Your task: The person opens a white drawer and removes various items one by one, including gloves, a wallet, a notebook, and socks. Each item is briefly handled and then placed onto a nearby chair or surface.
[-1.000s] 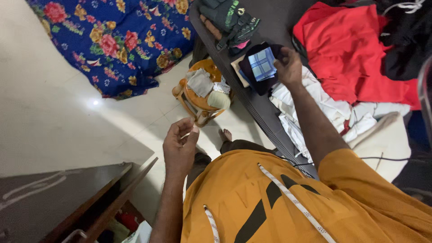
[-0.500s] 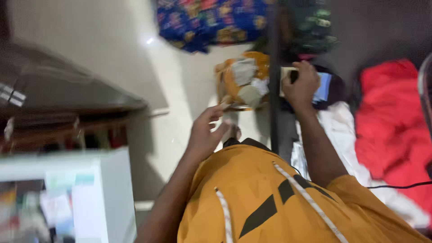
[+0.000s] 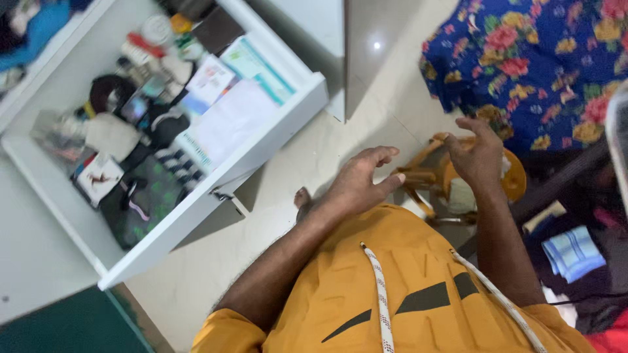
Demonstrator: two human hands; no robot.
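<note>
Under right hand (image 3: 479, 155), round orange stool (image 3: 513, 178)

We see an orange stool (image 3: 513, 176), a blue blanket (image 3: 543, 72) patterned with red and yellow flowers, a light-blue checked cloth (image 3: 574, 252), a white drawer (image 3: 275, 131), a cream tiled floor (image 3: 366, 124), and our mustard hoodie (image 3: 405, 287) with white drawcords.

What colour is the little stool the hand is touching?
Orange; the stool under the right hand shows in the head view.
</note>
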